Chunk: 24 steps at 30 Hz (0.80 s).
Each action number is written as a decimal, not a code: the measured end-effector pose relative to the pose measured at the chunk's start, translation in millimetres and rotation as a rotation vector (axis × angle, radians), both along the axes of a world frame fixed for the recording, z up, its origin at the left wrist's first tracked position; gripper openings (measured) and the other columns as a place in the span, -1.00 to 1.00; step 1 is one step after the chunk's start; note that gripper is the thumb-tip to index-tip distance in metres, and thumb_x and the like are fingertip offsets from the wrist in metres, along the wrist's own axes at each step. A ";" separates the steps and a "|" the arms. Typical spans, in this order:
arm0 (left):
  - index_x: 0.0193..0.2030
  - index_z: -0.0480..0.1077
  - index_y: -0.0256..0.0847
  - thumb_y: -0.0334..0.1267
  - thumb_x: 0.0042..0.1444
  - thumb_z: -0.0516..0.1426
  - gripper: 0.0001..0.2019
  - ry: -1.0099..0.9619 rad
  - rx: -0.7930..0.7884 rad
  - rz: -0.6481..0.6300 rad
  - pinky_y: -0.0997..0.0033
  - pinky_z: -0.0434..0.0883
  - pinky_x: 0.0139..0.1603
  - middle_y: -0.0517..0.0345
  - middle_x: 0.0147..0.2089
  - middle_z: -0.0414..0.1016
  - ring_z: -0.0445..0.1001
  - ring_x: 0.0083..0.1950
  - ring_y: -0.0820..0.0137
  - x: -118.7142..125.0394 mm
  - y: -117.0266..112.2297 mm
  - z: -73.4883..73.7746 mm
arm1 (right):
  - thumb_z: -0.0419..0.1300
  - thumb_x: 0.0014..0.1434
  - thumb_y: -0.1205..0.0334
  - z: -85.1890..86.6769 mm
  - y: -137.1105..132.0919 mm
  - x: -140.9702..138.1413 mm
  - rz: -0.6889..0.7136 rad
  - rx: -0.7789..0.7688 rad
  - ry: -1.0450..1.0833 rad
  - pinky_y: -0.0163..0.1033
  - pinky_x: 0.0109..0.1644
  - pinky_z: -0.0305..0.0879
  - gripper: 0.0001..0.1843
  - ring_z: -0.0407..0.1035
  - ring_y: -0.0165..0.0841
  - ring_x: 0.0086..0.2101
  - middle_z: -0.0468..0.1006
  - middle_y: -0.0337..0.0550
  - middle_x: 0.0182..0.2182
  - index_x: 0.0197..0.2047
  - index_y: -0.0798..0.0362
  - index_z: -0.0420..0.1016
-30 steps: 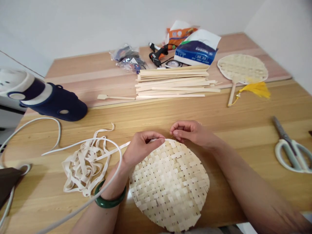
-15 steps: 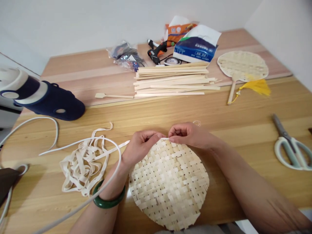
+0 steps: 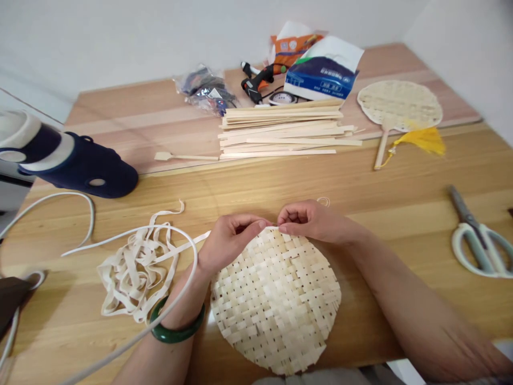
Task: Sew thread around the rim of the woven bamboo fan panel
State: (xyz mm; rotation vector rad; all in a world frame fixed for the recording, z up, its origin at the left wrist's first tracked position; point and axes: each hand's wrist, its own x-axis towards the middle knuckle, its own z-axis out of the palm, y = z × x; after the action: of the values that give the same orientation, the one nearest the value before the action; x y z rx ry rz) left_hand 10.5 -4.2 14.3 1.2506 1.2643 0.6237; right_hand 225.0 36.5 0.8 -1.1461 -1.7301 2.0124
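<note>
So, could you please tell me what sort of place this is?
Most likely a craft workspace, perhaps in a home or small workshop; I cannot tell which. The signs are the pile of thin flat strips, the glue gun behind it, and the woven disc at the front.

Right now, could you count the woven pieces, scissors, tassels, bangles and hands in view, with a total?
Woven pieces: 2, the round disc and the fan
Scissors: 1 pair
Yellow tassel: 1
Green bangle: 1
Hands: 2, left hand and right hand
Total: 7
</note>
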 end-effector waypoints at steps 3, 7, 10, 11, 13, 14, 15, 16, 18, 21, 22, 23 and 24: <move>-0.24 0.60 -0.23 -0.08 0.12 0.19 -0.73 0.007 -0.009 0.002 0.47 0.38 -0.31 0.09 -0.25 0.63 0.50 -0.26 0.35 -0.3 0.1 -2.0 | 0.24 0.11 0.04 -0.9 -0.6 -0.3 -0.003 0.016 -0.003 -0.34 -0.43 0.14 -0.78 0.22 -0.48 -0.48 0.40 -0.29 -0.48 -0.34 0.03 0.45; -0.30 0.58 -0.25 -0.08 0.07 0.23 -0.74 0.005 -0.037 0.023 0.50 0.34 -0.40 0.11 -0.33 0.59 0.46 -0.37 0.41 -0.3 0.1 -4.8 | 0.24 0.10 0.04 -1.5 -0.8 -1.0 -0.006 0.029 0.008 -0.35 -0.45 0.10 -0.77 0.19 -0.50 -0.49 0.37 -0.29 -0.49 -0.34 0.04 0.44; -0.33 0.57 -0.25 -0.08 0.05 0.24 -0.76 0.001 -0.056 0.028 0.52 0.31 -0.44 0.13 -0.35 0.58 0.43 -0.40 0.44 -0.1 -0.1 -5.7 | 0.23 0.11 0.05 -1.6 -0.7 -0.9 -0.003 0.031 0.004 -0.35 -0.45 0.11 -0.78 0.18 -0.49 -0.49 0.37 -0.28 -0.49 -0.34 0.04 0.45; -0.33 0.57 -0.25 -0.09 0.05 0.24 -0.76 0.003 -0.065 0.023 0.53 0.31 -0.44 0.14 -0.35 0.57 0.42 -0.41 0.45 -0.2 -0.1 -5.8 | 0.23 0.11 0.05 -1.4 -0.6 -0.9 0.001 0.029 0.000 -0.35 -0.46 0.11 -0.78 0.18 -0.49 -0.49 0.37 -0.28 -0.49 -0.33 0.04 0.45; -0.33 0.56 -0.24 -0.09 0.06 0.23 -0.76 0.015 -0.088 0.005 0.53 0.30 -0.45 0.15 -0.38 0.55 0.40 -0.43 0.47 -0.5 0.0 -5.6 | 0.23 0.11 0.07 -0.7 -0.7 -0.9 0.010 0.021 -0.005 -0.35 -0.45 0.11 -0.79 0.18 -0.50 -0.48 0.37 -0.29 -0.49 -0.33 0.04 0.45; -0.33 0.56 -0.25 -0.09 0.06 0.23 -0.76 0.022 -0.098 -0.005 0.53 0.30 -0.46 0.16 -0.40 0.54 0.39 -0.44 0.48 -0.6 0.1 -5.4 | 0.23 0.11 0.07 -0.1 -0.8 -1.0 0.013 0.017 -0.006 -0.35 -0.44 0.11 -0.79 0.18 -0.50 -0.48 0.38 -0.29 -0.48 -0.33 0.05 0.44; -0.34 0.55 -0.25 -0.10 0.06 0.23 -0.77 0.027 -0.106 -0.012 0.53 0.29 -0.46 0.17 -0.42 0.53 0.38 -0.45 0.48 -0.8 0.2 -5.0 | 0.23 0.11 0.08 0.5 -0.9 -1.1 0.018 0.013 -0.005 -0.35 -0.44 0.11 -0.80 0.19 -0.50 -0.48 0.38 -0.29 -0.48 -0.33 0.05 0.44; -0.35 0.55 -0.25 -0.10 0.06 0.23 -0.77 0.027 -0.111 -0.014 0.53 0.29 -0.47 0.17 -0.43 0.52 0.37 -0.46 0.49 -0.9 0.3 -4.6 | 0.24 0.11 0.08 1.2 -1.1 -1.2 0.022 0.008 -0.002 -0.35 -0.43 0.11 -0.80 0.19 -0.50 -0.47 0.38 -0.28 -0.47 -0.32 0.05 0.44; -0.37 0.54 -0.26 -0.10 0.05 0.23 -0.77 0.012 -0.123 -0.005 0.53 0.29 -0.48 0.17 -0.44 0.52 0.37 -0.47 0.48 -1.0 0.3 -3.7 | 0.22 0.13 0.07 2.5 -1.2 -1.3 0.011 0.005 0.007 -0.35 -0.43 0.12 -0.80 0.19 -0.50 -0.48 0.38 -0.29 -0.48 -0.31 0.04 0.45; -0.37 0.54 -0.26 -0.10 0.04 0.25 -0.77 -0.014 -0.150 0.017 0.53 0.29 -0.49 0.17 -0.44 0.52 0.38 -0.47 0.48 -1.0 0.0 -3.1 | 0.15 0.19 0.07 3.3 -0.5 -0.3 -0.084 0.025 0.035 -0.34 -0.42 0.14 -0.80 0.18 -0.51 -0.52 0.29 -0.35 -0.58 -0.29 0.03 0.44; -0.37 0.54 -0.26 -0.10 0.03 0.25 -0.77 -0.019 -0.159 0.019 0.53 0.30 -0.49 0.17 -0.44 0.52 0.38 -0.47 0.49 -1.0 -0.1 -3.2 | 0.13 0.21 0.07 3.1 0.1 0.4 -0.108 0.041 0.032 -0.33 -0.41 0.15 -0.79 0.18 -0.50 -0.53 0.27 -0.36 -0.60 -0.29 0.03 0.44; -0.36 0.54 -0.27 -0.10 0.03 0.25 -0.76 -0.022 -0.165 0.021 0.54 0.30 -0.49 0.17 -0.44 0.52 0.38 -0.47 0.49 -1.1 -0.3 -3.4 | 0.13 0.21 0.06 2.8 0.8 1.1 -0.114 0.059 0.018 -0.33 -0.41 0.15 -0.79 0.18 -0.50 -0.53 0.27 -0.36 -0.61 -0.29 0.03 0.45; -0.36 0.54 -0.27 -0.10 0.03 0.25 -0.76 -0.024 -0.168 0.023 0.54 0.30 -0.49 0.17 -0.44 0.52 0.37 -0.48 0.50 -1.2 -0.4 -3.6 | 0.14 0.20 0.06 2.6 1.5 1.8 -0.100 0.076 -0.004 -0.32 -0.41 0.16 -0.78 0.20 -0.49 -0.53 0.31 -0.34 -0.60 -0.29 0.03 0.47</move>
State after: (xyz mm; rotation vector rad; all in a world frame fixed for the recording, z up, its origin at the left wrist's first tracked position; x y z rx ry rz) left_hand 9.3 -4.6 10.7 1.0888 1.2850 0.5361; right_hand 226.8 37.9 3.4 -1.1875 -1.7005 1.8717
